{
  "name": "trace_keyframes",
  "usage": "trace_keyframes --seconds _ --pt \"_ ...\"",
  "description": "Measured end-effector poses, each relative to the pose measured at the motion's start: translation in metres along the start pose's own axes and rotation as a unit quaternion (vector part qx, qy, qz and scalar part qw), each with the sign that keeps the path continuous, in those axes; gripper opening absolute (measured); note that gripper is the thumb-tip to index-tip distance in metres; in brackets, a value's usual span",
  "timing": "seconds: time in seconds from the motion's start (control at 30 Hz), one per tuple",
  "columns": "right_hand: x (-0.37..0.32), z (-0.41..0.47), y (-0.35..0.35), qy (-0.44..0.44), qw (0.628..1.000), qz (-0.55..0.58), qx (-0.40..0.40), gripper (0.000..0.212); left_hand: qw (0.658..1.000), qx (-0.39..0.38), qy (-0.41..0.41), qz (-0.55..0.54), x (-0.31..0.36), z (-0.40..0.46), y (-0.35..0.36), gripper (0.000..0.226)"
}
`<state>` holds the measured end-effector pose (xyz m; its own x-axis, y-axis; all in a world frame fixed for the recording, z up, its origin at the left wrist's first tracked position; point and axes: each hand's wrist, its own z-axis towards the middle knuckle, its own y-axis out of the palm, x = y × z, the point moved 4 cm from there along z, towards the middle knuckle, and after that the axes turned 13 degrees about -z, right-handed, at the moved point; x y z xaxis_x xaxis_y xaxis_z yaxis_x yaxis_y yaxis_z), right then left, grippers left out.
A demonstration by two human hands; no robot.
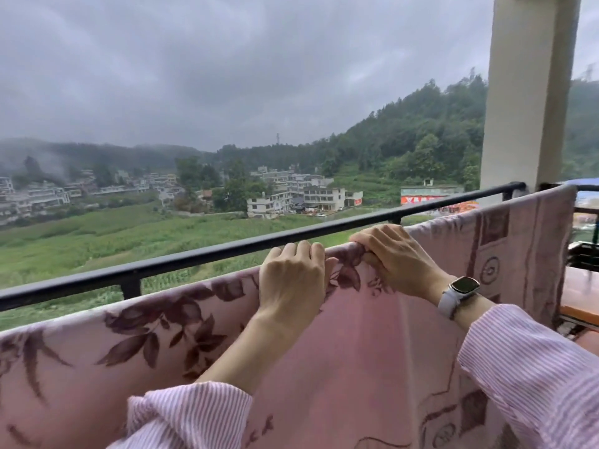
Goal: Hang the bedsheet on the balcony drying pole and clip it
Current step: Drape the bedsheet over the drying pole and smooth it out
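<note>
The bedsheet [372, 345] is draped over a pole that is hidden under its top fold, just inside the black railing [207, 254]. To the left of the left hand [291, 277] the floral edge sags lower. The left hand's fingers are curled over the top fold, gripping the cloth. Just beside it, the right hand [395, 257], with a watch [460, 291] on its wrist, is clenched on the same fold. Rightward the fabric runs taut toward the pillar [531, 92]. The fold is best evened before clipping; no clip is seen.
</note>
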<state>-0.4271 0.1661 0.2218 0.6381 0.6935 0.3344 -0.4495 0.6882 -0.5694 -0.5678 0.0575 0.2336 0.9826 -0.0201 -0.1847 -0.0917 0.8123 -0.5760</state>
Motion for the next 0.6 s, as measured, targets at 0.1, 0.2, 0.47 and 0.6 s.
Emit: trace_keyframes --seconds 0.1,0.2,0.47,0.6 --pt "0.039 -0.010 0.008 0.018 1.000 0.022 -0.014 0.039 1.000 0.004 -0.016 -0.006 0.030 0.023 0.026 0.039" --pt "0.087 -0.027 0.015 0.034 0.999 0.032 -0.016 0.045 1.000 0.008 -0.022 -0.012 0.064 0.046 0.046 0.044" --pt "0.201 -0.052 0.039 -0.008 0.998 0.052 -0.029 0.043 0.998 -0.027 -0.064 0.004 0.135 0.113 0.104 0.038" --pt "0.230 -0.053 0.047 -0.053 0.997 0.062 -0.013 0.043 0.998 -0.022 -0.056 0.027 0.156 0.130 0.125 0.038"
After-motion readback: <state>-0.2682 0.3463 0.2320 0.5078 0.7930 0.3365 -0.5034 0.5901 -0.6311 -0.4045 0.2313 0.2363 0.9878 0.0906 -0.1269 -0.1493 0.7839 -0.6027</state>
